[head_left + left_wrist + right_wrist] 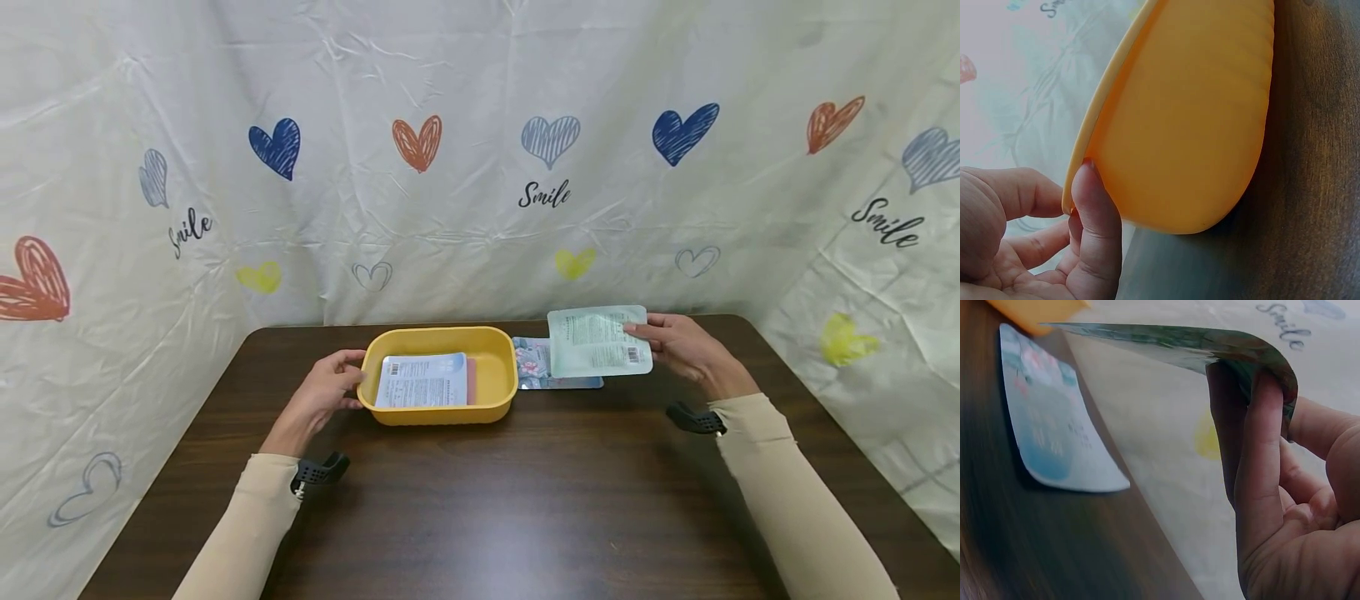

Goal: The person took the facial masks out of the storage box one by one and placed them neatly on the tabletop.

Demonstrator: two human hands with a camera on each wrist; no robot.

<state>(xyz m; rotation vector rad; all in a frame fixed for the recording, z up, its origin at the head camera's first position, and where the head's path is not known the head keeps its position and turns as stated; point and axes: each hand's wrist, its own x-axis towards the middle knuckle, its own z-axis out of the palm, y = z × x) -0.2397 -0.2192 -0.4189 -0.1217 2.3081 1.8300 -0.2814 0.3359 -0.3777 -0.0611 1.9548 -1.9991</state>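
My left hand (328, 388) pinches the left end of the rim of a yellow plastic basket (495, 375) on the table. In the left wrist view, fingers (1094, 231) lie against the basket's outer wall (1179, 137). Inside it, a white and pale-blue sheet mask packet (422, 381) lies over a pink one (471, 382). My right hand (686, 350) grips the right edge of a mint-green sheet mask packet (588, 342), printed side up. Below that hangs a blue floral packet (1047, 425), flat on the table, partly covered by the green one in the head view.
The dark wooden table (480, 500) reaches toward me in front of the basket. A white cloth (465, 250) with printed hearts and "Smile" lettering hangs behind the table and along both sides. Each wrist wears a black band (321, 472) below a beige sleeve.
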